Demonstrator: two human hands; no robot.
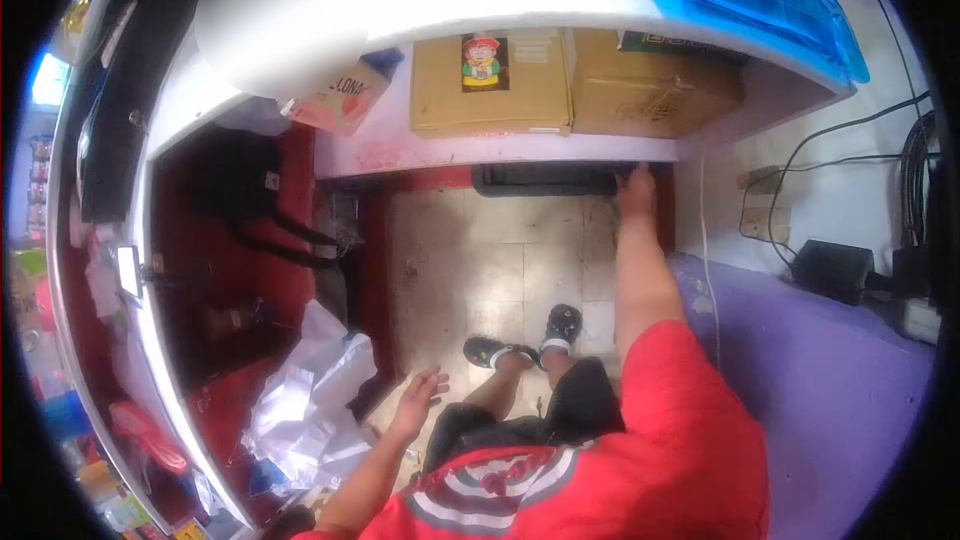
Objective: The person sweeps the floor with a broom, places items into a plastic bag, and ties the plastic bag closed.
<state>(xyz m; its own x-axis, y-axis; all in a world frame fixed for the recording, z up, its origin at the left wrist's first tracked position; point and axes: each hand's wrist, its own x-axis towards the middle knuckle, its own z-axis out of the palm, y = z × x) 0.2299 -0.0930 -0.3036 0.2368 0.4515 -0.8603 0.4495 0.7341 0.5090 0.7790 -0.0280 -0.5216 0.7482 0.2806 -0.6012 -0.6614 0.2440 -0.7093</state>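
Note:
My right hand (637, 190) reaches far forward, low under the shelf, and its fingers are closed at the right end of a black plastic tray (545, 181). The tray's front edge shows above the tiled floor; the rest is hidden beneath the shelf. Nothing is in my left hand (423, 398), which hangs near my knee with its fingers stretched apart. Crumpled silvery-white wrapping (315, 405) lies to the left of that hand, not touching it.
Two cardboard boxes, one with a cartoon label (488, 85) and one plain (650, 90), stand on the shelf (400, 152). Blue plastic (750, 0) lies on the counter. Cables and a black adapter (835, 270) line the right wall. A black bag (245, 185) hangs at left.

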